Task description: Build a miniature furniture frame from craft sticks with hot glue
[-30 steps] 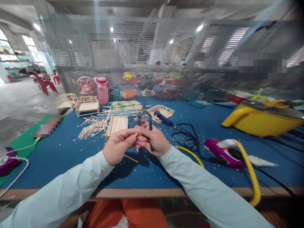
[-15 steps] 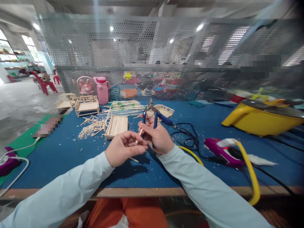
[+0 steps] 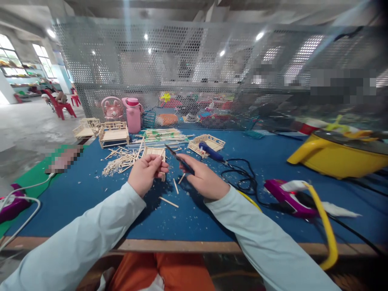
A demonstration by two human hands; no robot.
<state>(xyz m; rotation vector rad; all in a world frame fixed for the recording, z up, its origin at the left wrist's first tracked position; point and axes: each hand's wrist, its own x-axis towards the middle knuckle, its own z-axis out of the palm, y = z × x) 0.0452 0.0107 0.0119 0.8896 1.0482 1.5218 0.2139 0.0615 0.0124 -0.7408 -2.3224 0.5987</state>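
Observation:
My left hand [image 3: 147,171] is closed, fingertips pinched together in front of a small wooden stick frame [image 3: 154,151], which it partly covers. A short pale wooden end [image 3: 163,177] shows just under those fingertips; whether it is held or belongs to the frame, I cannot tell. My right hand [image 3: 203,176] is wrapped round blue-handled cutting pliers [image 3: 178,156], their dark jaws pointing up and left. Between and below the hands, loose thin wooden sticks [image 3: 169,202] lie on the blue tabletop [image 3: 121,218].
A heap of stick offcuts [image 3: 121,162] lies left, with finished stick frames [image 3: 114,133] behind. A blue glue gun [image 3: 212,151] rests against another frame [image 3: 222,143]. Pink bottle [image 3: 133,115], yellow pan [image 3: 330,155], purple power strip [image 3: 291,200] and black cables [image 3: 247,173] surround the work.
My hands have moved apart, the left one going left to the stick frame. The pliers have tipped from upright to pointing left. More loose sticks show on the table between the hands.

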